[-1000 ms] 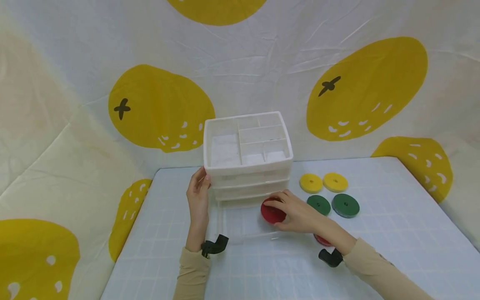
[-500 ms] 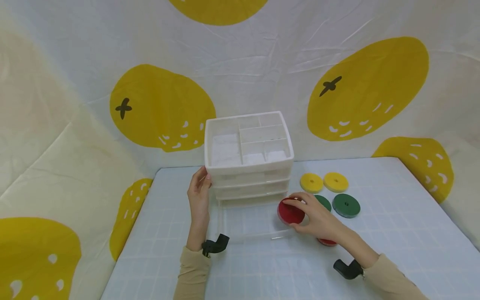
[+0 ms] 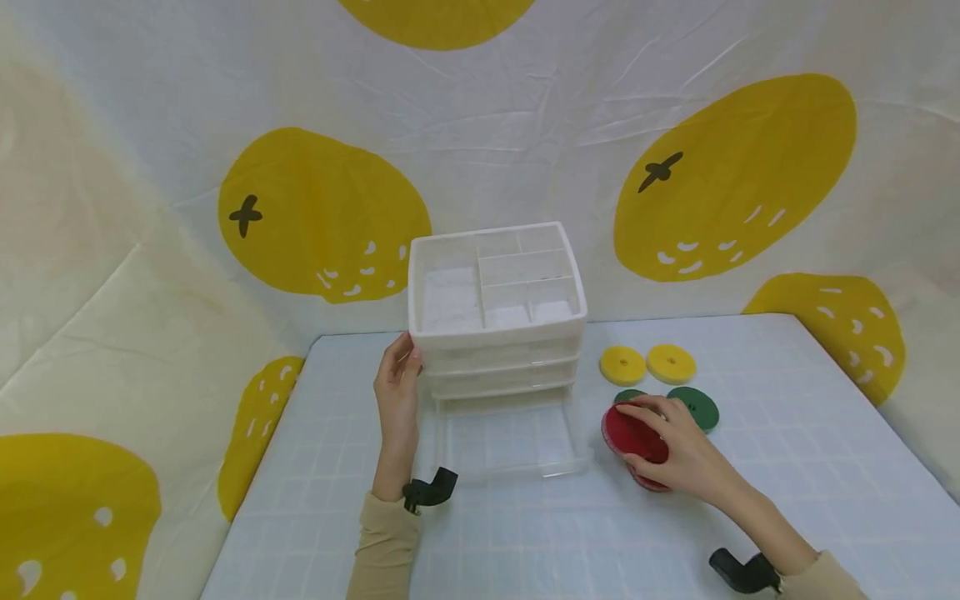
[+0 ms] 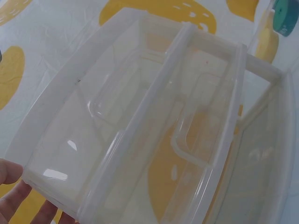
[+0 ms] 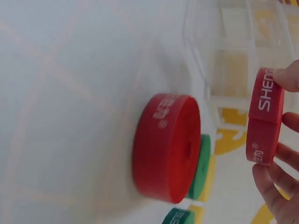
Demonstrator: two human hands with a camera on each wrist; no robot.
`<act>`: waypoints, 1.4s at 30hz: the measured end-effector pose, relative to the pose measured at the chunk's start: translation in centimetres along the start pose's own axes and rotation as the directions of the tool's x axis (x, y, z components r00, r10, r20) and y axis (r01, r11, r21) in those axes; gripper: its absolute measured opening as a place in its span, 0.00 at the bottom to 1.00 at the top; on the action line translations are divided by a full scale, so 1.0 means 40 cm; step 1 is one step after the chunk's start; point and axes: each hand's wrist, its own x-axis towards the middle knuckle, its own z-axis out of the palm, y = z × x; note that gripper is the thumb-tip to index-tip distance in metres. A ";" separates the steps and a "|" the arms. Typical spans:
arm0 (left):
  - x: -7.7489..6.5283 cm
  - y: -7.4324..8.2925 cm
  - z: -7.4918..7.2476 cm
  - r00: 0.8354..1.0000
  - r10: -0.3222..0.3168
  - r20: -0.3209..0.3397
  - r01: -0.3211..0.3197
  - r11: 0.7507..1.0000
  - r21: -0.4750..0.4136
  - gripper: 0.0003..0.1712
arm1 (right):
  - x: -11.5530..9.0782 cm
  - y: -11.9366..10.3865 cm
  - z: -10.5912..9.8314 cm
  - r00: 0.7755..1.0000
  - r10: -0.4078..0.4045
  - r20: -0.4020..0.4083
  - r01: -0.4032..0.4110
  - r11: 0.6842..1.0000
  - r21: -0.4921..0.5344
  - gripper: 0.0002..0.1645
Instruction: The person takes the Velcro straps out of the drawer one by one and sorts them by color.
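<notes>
My right hand (image 3: 682, 446) pinches a red roll of tape (image 5: 264, 116) between thumb and fingers, tilted and raised above the table in the right wrist view. Below it a second red tape roll (image 5: 163, 149) lies on the table, mostly covered by the held one in the head view. A white plastic drawer unit (image 3: 495, 337) stands at the back centre, its clear bottom drawer (image 3: 517, 473) pulled out toward me. My left hand (image 3: 397, 387) rests against the unit's left front corner, fingertips along the side in the left wrist view.
Behind the red rolls are two green rolls (image 3: 697, 407), one largely hidden by the held roll. Farther back sit two yellow rolls (image 3: 671, 364). The unit's top is a divided tray (image 3: 450, 296). A fruit-print cloth (image 3: 525, 133) hangs behind the table.
My right hand has carried the red roll from over the pulled-out drawer to the right, over the other red roll. The left hand keeps its place at the drawer unit.
</notes>
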 end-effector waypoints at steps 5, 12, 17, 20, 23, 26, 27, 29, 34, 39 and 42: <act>-0.001 0.002 -0.002 1.000 -0.008 0.006 0.008 1.000 0.002 0.21 | -0.031 0.026 -0.008 0.999 0.036 -0.035 -0.036 0.999 0.002 0.41; -0.005 0.007 0.000 1.000 -0.014 0.007 0.014 1.000 0.001 0.21 | -0.074 0.057 -0.033 0.994 0.100 -0.053 -0.100 0.995 0.002 0.41; -0.003 0.004 -0.002 1.000 -0.018 0.007 0.018 1.000 -0.002 0.21 | -0.103 0.087 -0.041 0.989 0.130 -0.064 -0.130 0.991 -0.004 0.42; -0.001 0.003 -0.004 0.999 -0.032 0.008 0.032 0.999 0.001 0.21 | -0.119 0.105 -0.042 0.987 0.141 -0.082 -0.143 0.990 -0.012 0.41; 0.001 0.006 -0.004 0.999 -0.044 0.013 0.044 0.999 0.005 0.21 | -0.134 0.121 -0.041 0.981 0.175 -0.082 -0.178 0.984 -0.022 0.40; -0.005 0.023 -0.003 0.999 -0.050 0.018 0.050 0.999 0.013 0.21 | -0.147 0.133 -0.041 0.971 0.230 -0.060 -0.232 0.972 -0.027 0.41; -0.008 0.032 -0.001 0.999 -0.049 0.020 0.049 0.999 0.015 0.21 | -0.150 0.137 -0.042 0.968 0.248 -0.047 -0.249 0.968 -0.029 0.42; -0.017 0.049 0.001 0.999 -0.047 0.024 0.046 0.999 0.021 0.21 | -0.156 0.143 -0.043 0.960 0.280 -0.022 -0.280 0.960 -0.027 0.44; -0.029 0.071 0.004 0.999 -0.032 0.034 0.031 0.999 0.029 0.21 | -0.170 0.163 -0.038 0.938 0.344 0.036 -0.343 0.939 -0.015 0.45; -0.030 0.070 0.004 0.999 -0.029 0.036 0.028 0.999 0.025 0.21 | -0.180 0.181 -0.033 0.932 0.360 0.054 -0.359 0.933 -0.027 0.43; -0.029 0.070 0.004 0.999 -0.030 0.036 0.029 0.999 0.024 0.21 | -0.184 0.185 -0.032 0.929 0.363 0.068 -0.362 0.932 -0.030 0.43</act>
